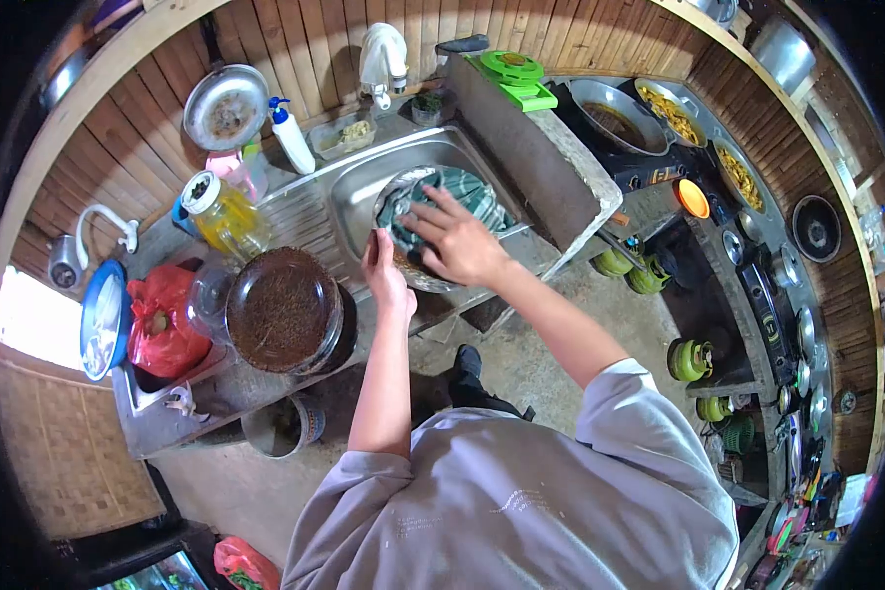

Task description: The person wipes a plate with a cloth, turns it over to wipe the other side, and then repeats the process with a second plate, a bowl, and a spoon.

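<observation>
A dark green checked cloth point(467, 200) is bunched over a round metal pot point(430, 281) at the front of the steel sink point(349, 187). My right hand point(457, 239) lies on top of the cloth, fingers stretched out and a little apart, palm down. At the pot's left edge, my left hand point(388, 278) grips the rim with the thumb pointing up; its other fingers are mostly hidden. Much of the pot is covered by the cloth and my hands.
Left of the sink stand a large brown-topped container point(283, 310), a jar of yellow liquid point(228, 218) and a red plastic bag point(167, 320). A white pump bottle point(292, 140) is behind. A concrete partition point(531, 147) borders the sink's right; beyond it a wok point(619, 116) sits on a stove.
</observation>
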Action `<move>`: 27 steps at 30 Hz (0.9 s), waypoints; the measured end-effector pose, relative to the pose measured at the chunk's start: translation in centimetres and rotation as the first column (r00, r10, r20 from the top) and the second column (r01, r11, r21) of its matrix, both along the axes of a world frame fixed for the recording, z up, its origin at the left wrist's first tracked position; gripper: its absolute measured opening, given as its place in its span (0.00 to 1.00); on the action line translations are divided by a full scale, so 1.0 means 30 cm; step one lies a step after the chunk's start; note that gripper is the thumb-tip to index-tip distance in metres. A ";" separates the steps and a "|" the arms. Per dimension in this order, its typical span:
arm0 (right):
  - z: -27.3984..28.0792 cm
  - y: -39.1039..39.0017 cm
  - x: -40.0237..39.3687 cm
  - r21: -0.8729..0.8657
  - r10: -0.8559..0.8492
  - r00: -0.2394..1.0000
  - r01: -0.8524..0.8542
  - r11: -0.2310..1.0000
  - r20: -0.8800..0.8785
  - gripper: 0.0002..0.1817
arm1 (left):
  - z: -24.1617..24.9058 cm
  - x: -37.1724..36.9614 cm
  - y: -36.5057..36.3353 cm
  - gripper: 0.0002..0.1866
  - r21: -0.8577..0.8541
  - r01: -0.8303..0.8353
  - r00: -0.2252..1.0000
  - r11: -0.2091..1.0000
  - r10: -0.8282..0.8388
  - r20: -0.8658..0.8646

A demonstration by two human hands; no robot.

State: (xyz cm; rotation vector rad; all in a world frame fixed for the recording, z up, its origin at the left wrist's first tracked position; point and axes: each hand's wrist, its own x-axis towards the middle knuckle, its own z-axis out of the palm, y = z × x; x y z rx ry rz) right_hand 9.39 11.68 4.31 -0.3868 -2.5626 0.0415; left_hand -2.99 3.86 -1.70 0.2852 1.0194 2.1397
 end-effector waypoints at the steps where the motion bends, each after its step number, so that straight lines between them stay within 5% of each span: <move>1: -0.002 -0.008 0.009 -0.040 0.095 0.995 -0.093 0.995 0.033 0.31 | 0.001 -0.012 -0.004 0.23 0.010 0.015 0.999 1.000 -0.014 -0.052; 7: -0.034 -0.004 0.061 -0.087 0.207 0.977 -0.202 0.976 0.048 0.34 | -0.025 -0.035 -0.011 0.21 0.064 -0.014 0.999 0.998 0.012 0.033; 10: -0.050 -0.013 0.102 -0.119 -0.111 0.969 0.085 0.989 -0.223 0.44 | -0.026 -0.058 -0.019 0.21 0.099 -0.036 0.999 0.994 0.039 -0.027; 11: -0.065 -0.009 0.109 -0.087 -0.295 0.931 0.283 0.955 -0.214 0.58 | -0.031 -0.064 -0.019 0.21 0.090 -0.050 0.998 0.995 0.052 -0.026; 14: -0.109 0.024 0.111 -0.422 -0.431 0.877 0.316 0.850 -0.213 0.66 | -0.039 -0.066 -0.017 0.21 0.077 -0.065 0.998 0.995 0.067 -0.019; 17: -0.095 0.019 0.094 -0.721 -0.352 0.904 0.074 0.689 -0.243 0.61 | -0.023 -0.040 -0.018 0.21 0.090 -0.053 0.999 0.995 0.053 0.000; 21: -0.121 0.009 0.074 -0.234 -0.348 0.925 0.309 0.922 -0.151 0.46 | -0.008 -0.024 -0.009 0.21 0.084 -0.022 0.997 0.996 0.028 -0.071; 25: -0.101 -0.008 0.030 -0.468 -0.134 0.973 0.032 0.883 -0.186 0.41 | -0.045 -0.008 0.009 0.19 0.083 -0.004 0.989 0.997 0.016 -0.148; 27: -0.051 -0.038 0.013 -0.431 -0.037 0.977 -0.059 0.901 -0.211 0.37 | -0.052 0.004 0.011 0.16 0.055 -0.010 0.995 0.998 0.015 -0.099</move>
